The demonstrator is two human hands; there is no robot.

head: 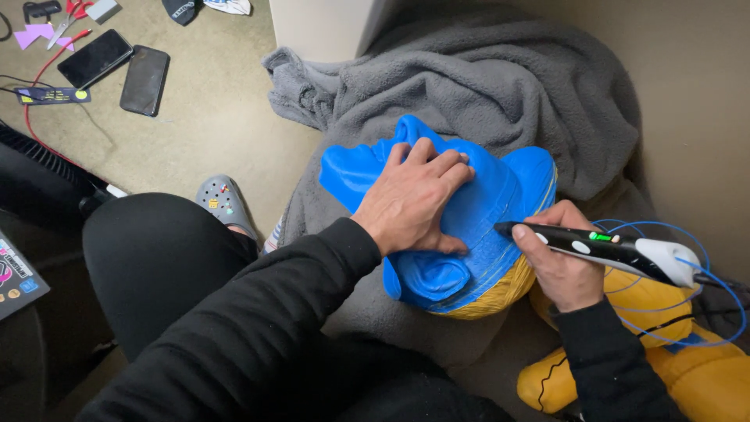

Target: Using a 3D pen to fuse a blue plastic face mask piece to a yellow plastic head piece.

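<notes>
The left hand (pixel 412 195) lies flat, fingers spread, on the blue and yellow plastic shell (pixel 461 227), which rests on a grey blanket (pixel 500 86) beside the wall. The right hand (pixel 561 262) grips a black and white 3D pen (pixel 601 248), its tip touching the shell's edge. Blue filament (pixel 703 266) loops off the pen's rear. 2 phones (pixel 117 66) lie on the carpet, well apart.

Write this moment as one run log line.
left hand: flat on blue shell | right hand: holds pen tool, tip at shell edge
</notes>
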